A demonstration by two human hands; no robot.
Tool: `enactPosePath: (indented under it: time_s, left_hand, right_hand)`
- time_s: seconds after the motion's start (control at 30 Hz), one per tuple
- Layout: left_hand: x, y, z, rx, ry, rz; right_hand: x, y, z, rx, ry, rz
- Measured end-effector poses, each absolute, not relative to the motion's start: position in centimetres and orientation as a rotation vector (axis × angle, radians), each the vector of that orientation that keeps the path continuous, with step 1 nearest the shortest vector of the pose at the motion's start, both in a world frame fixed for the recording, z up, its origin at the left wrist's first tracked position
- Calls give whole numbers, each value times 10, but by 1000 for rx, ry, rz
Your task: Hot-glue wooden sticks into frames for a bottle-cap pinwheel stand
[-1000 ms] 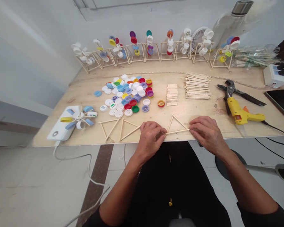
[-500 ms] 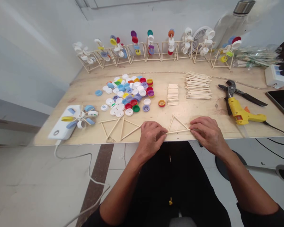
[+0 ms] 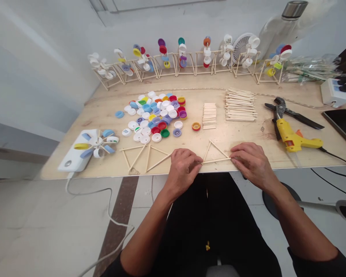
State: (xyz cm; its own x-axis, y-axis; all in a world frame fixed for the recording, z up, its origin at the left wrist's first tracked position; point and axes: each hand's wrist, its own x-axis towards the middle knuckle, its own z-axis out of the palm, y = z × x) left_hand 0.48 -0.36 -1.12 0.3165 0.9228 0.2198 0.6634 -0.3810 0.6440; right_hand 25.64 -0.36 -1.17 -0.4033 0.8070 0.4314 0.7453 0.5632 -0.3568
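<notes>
At the near edge of the table (image 3: 103, 115), we pinch the front stick (image 3: 216, 160) by its ends, left hand (image 3: 183, 165) and right hand (image 3: 252, 163) equally near, its long axis running sideways, two other sticks (image 3: 219, 149) peaking beyond it.

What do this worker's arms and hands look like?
The left grip and right grip are bare human hands, with no gloves, rings or cables visible. The wrists and forearms are uncovered too, without watch or bracelet. Plain black sleeves end around the elbows.
</notes>
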Motion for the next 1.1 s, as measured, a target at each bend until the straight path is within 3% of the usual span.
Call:
enactPosePath:
  time_s: [1.1]
  left_hand:
    - [7, -4, -12, 2163, 1410, 835]
  right_hand:
    - [258, -4, -15, -1231, -2199, 147]
